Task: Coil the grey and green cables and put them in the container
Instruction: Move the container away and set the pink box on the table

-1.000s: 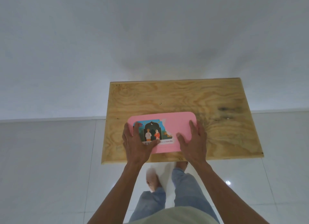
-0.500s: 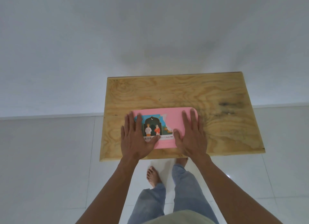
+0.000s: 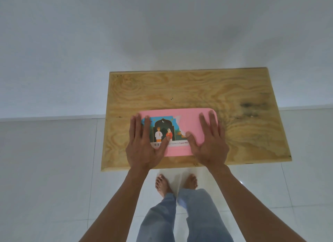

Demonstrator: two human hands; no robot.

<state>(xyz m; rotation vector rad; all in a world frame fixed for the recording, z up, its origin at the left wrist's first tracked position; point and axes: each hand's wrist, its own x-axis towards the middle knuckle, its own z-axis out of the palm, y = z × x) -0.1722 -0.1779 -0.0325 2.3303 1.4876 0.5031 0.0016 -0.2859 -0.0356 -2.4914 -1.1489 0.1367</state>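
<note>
Flat pink rectangular lidded container (image 3: 187, 126) near the rectangular plywood table's (image 3: 234, 97) 6 o'clock edge. Left hand (image 3: 144, 144) and right hand (image 3: 209, 142) press its lid, fingers (image 3: 203, 122) straight, presumably sealing it. No cables visible, probably already inside.

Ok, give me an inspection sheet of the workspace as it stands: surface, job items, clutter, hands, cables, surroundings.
Surface: plywood table, dark stain toward its right side.
Job's things: pink container near the table's front edge, pink lid closed, torn picture sticker on its left half.
Clutter: nothing seen.
Hands: left hand flat on the lid's left end, fingers straight, thumb on the sticker; right hand flat on the right end, fingers straight.
Cables: nothing seen; no grey or green cable in view, and the closed lid hides the container's inside.
Surroundings: white wall, pale tiled floor, the person's bare feet and jeans below the table edge.
</note>
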